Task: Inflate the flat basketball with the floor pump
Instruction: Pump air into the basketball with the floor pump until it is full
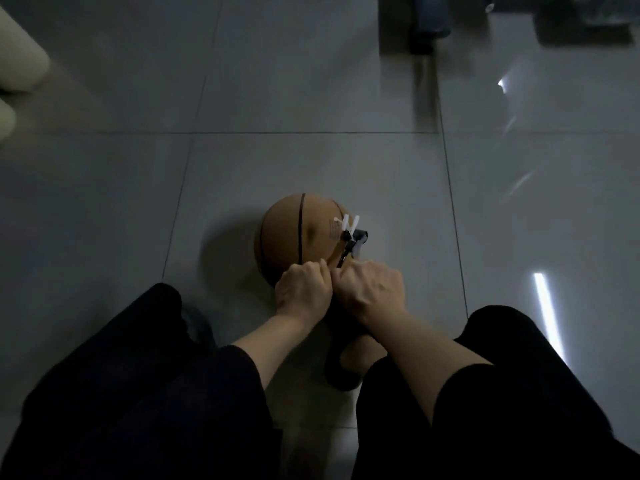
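The basketball (298, 237) sits on the floor (311, 161). Just below it, left hand (301, 289) and right hand (372, 289) curl around something hidden, probably the pump handle (351, 242). Strokes should stay straight and full.

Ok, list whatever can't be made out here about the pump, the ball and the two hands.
Head view only:
- Floor pump: body and base not identifiable; only a black hose loops below the hands.
- Basketball valve: not visible; the white-and-black fitting and dim light hide any connection.
- Left hand and right hand: fingers curl away from the camera, hiding what they grip.
- Top-edge objects: cropped, blurred.
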